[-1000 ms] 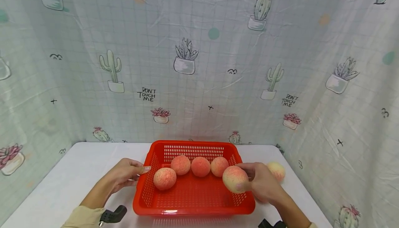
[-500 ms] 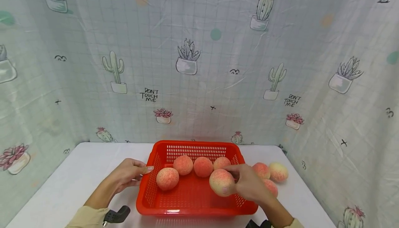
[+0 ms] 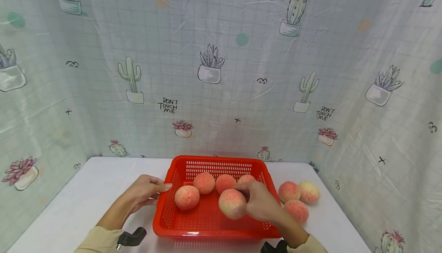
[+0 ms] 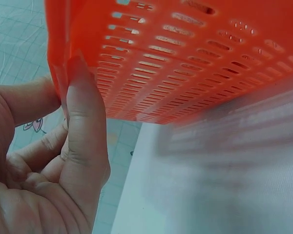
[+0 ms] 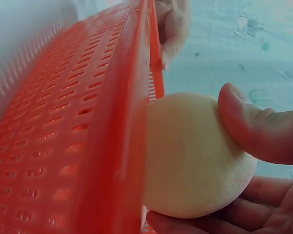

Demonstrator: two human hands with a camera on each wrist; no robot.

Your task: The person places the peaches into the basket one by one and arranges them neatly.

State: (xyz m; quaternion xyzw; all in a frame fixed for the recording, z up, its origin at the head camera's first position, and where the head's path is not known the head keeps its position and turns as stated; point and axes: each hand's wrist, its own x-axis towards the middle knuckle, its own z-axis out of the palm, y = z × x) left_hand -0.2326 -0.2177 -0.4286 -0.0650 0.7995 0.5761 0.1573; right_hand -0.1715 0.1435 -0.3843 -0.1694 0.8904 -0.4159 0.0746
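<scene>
A red plastic basket (image 3: 193,233) with slotted walls stands on the white table. Its left rim is pinched by my left hand (image 3: 146,192), with the thumb on one side and fingers on the other in the left wrist view. Over the basket's right half, my right hand (image 3: 259,202) grips a pale yellow-pink peach (image 3: 230,204) between thumb and fingers. In the right wrist view that peach (image 5: 195,156) shows its yellow side, close behind the basket rim. Several peaches lie inside, among them a speckled one (image 3: 187,197) at the left; the back right one is partly covered by my hand.
Right of the basket, three more peaches sit together on the table (image 3: 114,172): a red one (image 3: 289,191), a yellow one (image 3: 309,192) and a pink one (image 3: 296,211). A cactus-print curtain (image 3: 221,103) hangs behind and along both sides.
My right hand has carried the peach leftward, from the basket's right rim to over its inside. The peaches on the table at right have come into view. My left hand keeps its hold.
</scene>
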